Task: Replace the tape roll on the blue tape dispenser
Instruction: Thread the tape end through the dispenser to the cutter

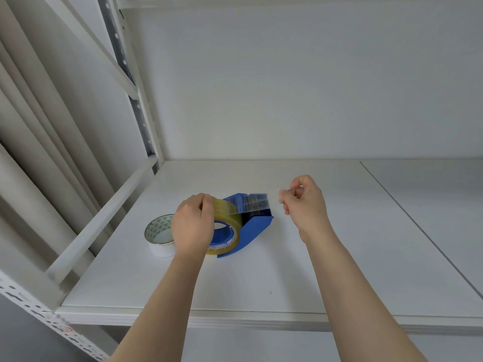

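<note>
Head view: left hand grips the yellowish clear tape roll seated in the blue plastic tape dispenser on the white shelf. Right hand pinches the pulled-out clear strip. Risk: slack may let the strip fold and stick to itself.

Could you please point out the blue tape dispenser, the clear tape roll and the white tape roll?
blue tape dispenser (254,231), head view, blue side plate.
clear tape roll (230,215), head view, yellowish outer winding.
white tape roll (162,249), head view, white outer wall.
</note>
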